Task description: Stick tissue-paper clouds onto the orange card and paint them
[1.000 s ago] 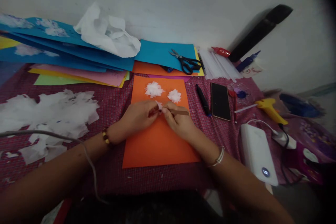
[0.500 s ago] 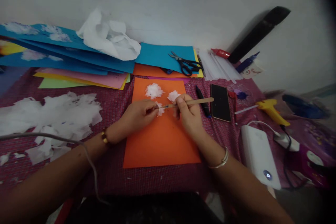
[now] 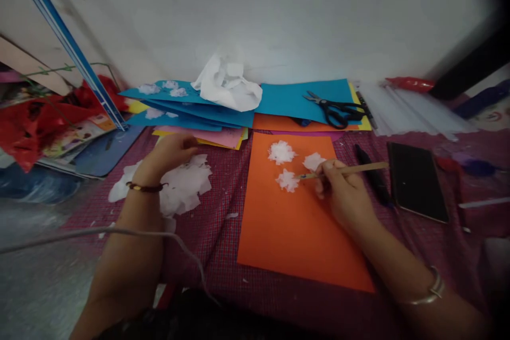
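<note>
Checked cloth (image 3: 223, 244) underlies orange paper (image 3: 295, 239) right of centre, already bearing three white tufts (image 3: 281, 152); right hand (image 3: 346, 194) pinches a stick (image 3: 368, 168); left hand (image 3: 175, 151), grip unclear, is by unused tissue (image 3: 187, 183), centre-left.

A flat orange sheet (image 3: 295, 239) bears three ruffled white paper tufts (image 3: 282, 152), grouped in a triangle near its top. A thin wooden stick (image 3: 368, 168) slants slightly, left tip at the lowest tuft's edge. Thin white paper pieces (image 3: 185, 186) lie heaped left.
</note>
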{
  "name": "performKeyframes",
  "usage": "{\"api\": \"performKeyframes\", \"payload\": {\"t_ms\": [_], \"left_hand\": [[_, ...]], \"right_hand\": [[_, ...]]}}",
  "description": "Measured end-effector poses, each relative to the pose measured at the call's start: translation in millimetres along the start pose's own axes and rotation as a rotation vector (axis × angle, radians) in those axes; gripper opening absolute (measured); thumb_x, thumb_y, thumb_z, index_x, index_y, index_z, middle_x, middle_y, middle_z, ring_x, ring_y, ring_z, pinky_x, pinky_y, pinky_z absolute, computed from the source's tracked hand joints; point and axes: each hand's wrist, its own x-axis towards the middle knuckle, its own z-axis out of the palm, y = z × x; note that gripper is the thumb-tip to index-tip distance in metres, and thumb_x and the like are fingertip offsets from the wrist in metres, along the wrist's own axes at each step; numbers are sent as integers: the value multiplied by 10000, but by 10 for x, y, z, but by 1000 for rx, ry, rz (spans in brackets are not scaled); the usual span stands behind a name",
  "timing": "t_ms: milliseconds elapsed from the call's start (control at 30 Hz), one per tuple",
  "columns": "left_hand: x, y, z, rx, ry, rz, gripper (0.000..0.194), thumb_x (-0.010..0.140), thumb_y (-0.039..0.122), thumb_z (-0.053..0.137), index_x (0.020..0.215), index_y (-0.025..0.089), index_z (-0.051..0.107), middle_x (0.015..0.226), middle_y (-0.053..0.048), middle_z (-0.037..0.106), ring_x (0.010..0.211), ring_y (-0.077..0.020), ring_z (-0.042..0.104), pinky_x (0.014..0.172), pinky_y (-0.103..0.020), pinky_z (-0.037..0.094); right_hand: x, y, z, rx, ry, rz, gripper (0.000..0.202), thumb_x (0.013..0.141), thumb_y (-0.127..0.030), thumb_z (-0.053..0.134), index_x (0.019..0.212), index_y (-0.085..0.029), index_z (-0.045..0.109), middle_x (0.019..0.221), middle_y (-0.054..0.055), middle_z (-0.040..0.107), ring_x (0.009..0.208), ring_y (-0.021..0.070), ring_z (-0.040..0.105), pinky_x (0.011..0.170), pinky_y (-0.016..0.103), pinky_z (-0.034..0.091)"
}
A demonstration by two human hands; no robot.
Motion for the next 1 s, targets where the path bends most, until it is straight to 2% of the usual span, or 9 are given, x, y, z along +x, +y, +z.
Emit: {"api": "performKeyframes", "payload": {"t_ms": [167, 300, 433, 500, 567, 667, 767, 833, 1000], "left_hand": [[19, -22, 108, 12, -137, -5, 193, 738, 273, 584, 879, 171, 667, 854, -60, 711, 723, -197, 611, 631, -291, 435], [40, 15, 137, 67, -117, -9, 200, 665, 234, 599, 850, 177, 649, 797, -51, 687, 652, -184, 572, 578, -279, 391], [42, 43, 149, 97, -146, -55, 37, 655, 232, 574, 664, 196, 575, 607, -7, 607, 532, -150, 500, 511, -262, 307], [50, 56, 166, 92, -142, -55, 51, 658, 234, 563, 623, 199, 550, 591, -6, 594, 534, -150, 500, 515, -265, 308], [63, 84, 181, 76, -79, -11, 42, 658, 230, 561, 635, 197, 548, 635, -11, 596, 574, -154, 511, 541, -271, 344], [72, 189, 190, -107, 32, 63, 75, 667, 244, 579, 672, 193, 523, 751, -25, 614, 662, -156, 542, 598, -276, 413], [51, 363, 203, -427, 49, 42, 119, 678, 259, 605, 739, 193, 527, 730, -8, 602, 622, -129, 529, 564, -254, 410], [31, 488, 235, -564, 47, 37, 147, 687, 252, 610, 805, 190, 547, 686, 9, 585, 583, -116, 515, 536, -246, 390], [18, 749, 429, -656, 1, 67, 136, 728, 293, 645, 790, 193, 576, 725, -17, 635, 610, -123, 551, 538, -252, 416]], "right_hand": [[-6, 19, 2, -22, 3, -1, 285, 923, -439, 553, 740, -221, 565, 510, -34, 519, 434, 112, 442, 430, 253, 343], [-4, 51, -12, -31, -6, 1, 284, 929, -444, 549, 752, -223, 566, 518, -33, 520, 442, 116, 453, 435, 256, 351], [-9, 58, -9, -36, -18, 4, 283, 923, -455, 555, 755, -228, 558, 510, -36, 518, 425, 121, 450, 425, 265, 343], [-12, 48, -2, -47, -14, -3, 290, 918, -464, 558, 745, -231, 560, 507, -32, 517, 421, 123, 448, 423, 271, 338], [-16, 33, 4, -57, -9, -12, 297, 913, -470, 564, 733, -233, 562, 505, -28, 515, 421, 126, 446, 424, 275, 336], [-21, 9, 11, -62, -14, -22, 298, 912, -468, 562, 729, -232, 555, 505, -28, 517, 424, 126, 447, 428, 271, 341], [-24, -5, 20, -79, -30, -18, 291, 918, -453, 547, 741, -222, 545, 502, -33, 525, 426, 116, 446, 427, 254, 347], [-23, -4, 26, -75, -33, -18, 286, 918, -442, 542, 744, -216, 539, 498, -38, 524, 425, 110, 446, 424, 242, 347], [-19, 7, 34, -58, -30, -22, 285, 913, -441, 544, 746, -210, 533, 495, -46, 520, 420, 100, 453, 419, 228, 352]]}}
